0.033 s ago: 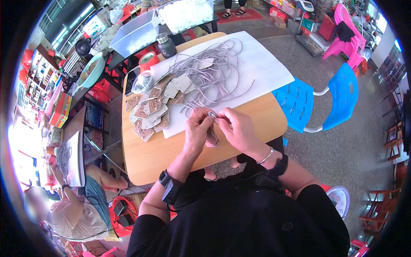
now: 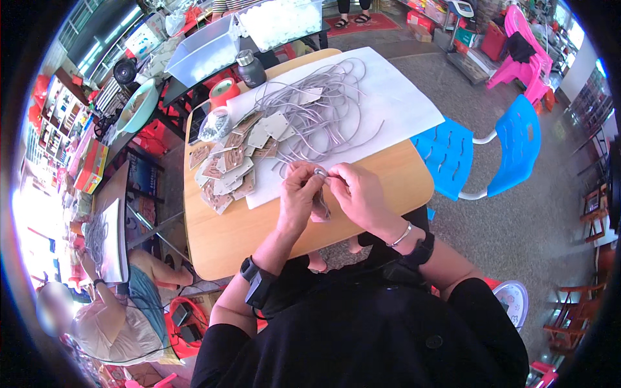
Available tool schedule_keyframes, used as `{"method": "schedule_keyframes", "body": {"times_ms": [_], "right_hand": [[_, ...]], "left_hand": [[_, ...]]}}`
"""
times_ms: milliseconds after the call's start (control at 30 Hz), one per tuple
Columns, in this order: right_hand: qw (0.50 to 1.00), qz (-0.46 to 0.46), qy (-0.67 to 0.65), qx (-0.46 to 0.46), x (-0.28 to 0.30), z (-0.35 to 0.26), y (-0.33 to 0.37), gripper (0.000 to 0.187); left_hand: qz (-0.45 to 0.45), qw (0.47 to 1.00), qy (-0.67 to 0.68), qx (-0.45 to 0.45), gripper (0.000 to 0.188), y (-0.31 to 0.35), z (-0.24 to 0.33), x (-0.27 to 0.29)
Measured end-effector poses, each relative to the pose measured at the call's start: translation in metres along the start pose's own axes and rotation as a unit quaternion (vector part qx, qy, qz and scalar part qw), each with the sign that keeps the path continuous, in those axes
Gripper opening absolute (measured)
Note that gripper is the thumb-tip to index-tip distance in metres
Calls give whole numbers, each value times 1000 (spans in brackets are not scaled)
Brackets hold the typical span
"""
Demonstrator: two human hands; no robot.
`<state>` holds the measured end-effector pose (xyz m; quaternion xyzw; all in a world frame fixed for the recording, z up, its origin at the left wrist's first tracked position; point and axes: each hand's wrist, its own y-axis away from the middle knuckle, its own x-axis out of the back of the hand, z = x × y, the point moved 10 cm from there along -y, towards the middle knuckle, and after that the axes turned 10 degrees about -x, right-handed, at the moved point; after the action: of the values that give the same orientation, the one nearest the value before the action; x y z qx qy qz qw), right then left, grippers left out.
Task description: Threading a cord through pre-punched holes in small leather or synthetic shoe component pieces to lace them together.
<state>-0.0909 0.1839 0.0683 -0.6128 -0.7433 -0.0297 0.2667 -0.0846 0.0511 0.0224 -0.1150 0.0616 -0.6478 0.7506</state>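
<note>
Close together over the near edge of the wooden table [image 2: 223,249], my left hand [image 2: 299,199] and my right hand [image 2: 357,196] meet with pinched fingers. Between their fingertips is a short, curled bit of grey cord [image 2: 320,172]. Below it, a brownish piece [image 2: 321,205] hangs partly hidden by my left fingers; its kind is unclear. Beyond my hands, a tangle of grey cords [image 2: 336,129] lies on a white sheet [image 2: 407,107]. To the left is a heap of small tan and white cards or plates [image 2: 226,169], some with holes.
A clear tub of small parts [image 2: 217,125], a red-orange tape roll [image 2: 224,92] and a dark bottle [image 2: 251,71] stand at the table's far left. Behind are translucent bins [image 2: 204,55]. A blue chair [image 2: 517,149] is at right; another person [image 2: 116,317] sits at left.
</note>
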Motion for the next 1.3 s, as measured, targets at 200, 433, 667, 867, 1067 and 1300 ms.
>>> {"method": "schedule_keyframes", "body": {"times_ms": [200, 433, 667, 867, 1067, 1300], "right_hand": [[993, 74, 66, 62, 8, -10, -1, 10], [990, 115, 31, 80, 14, -14, -9, 14], [973, 126, 96, 165, -2, -26, -2, 15], [971, 119, 147, 147, -8, -18, -11, 10], [960, 83, 207, 168, -21, -28, -12, 11], [970, 88, 157, 164, 2, -29, -26, 10]], "left_hand": [[-7, 999, 37, 7, 12, -3, -1, -3], [-53, 936, 321, 135, 15, -5, -27, -18], [-32, 912, 379, 155, 21, -3, -36, -22], [6, 953, 277, 124, 22, -2, -35, -12], [39, 986, 155, 52, 24, -10, -28, -1], [31, 999, -8, 17, 22, -14, -23, 14]]}}
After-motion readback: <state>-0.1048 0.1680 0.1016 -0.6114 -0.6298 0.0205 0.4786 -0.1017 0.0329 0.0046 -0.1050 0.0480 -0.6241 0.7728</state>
